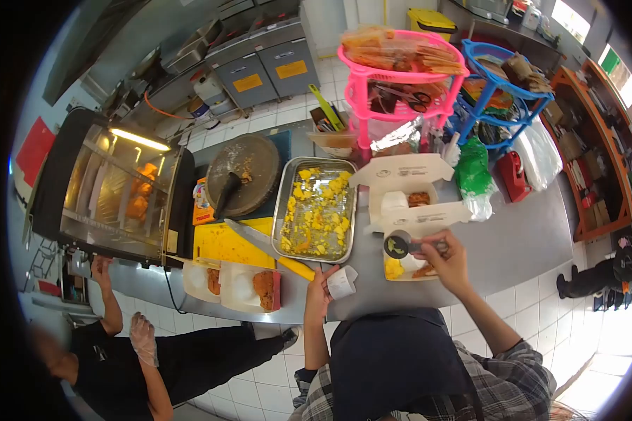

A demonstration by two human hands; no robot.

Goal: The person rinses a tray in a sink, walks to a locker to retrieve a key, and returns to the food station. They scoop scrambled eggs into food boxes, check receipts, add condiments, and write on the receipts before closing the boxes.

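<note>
My right hand grips a small round scoop with something green in its bowl, possibly a measuring cup. It is over an open food box at the counter's front. Yellow scrambled egg and a browned piece of food show in that box, partly covered by the hand. My left hand is closed on a small white cup at the counter edge. Just behind that hand lies a large knife with a yellow handle. A metal tray holds bits of scrambled egg.
Another open box holds rice and browned food. Boxes with fried chicken stand left, by a yellow cutting board. Behind are a stone mortar and a pink rack. A co-worker stands by the lit glass cabinet.
</note>
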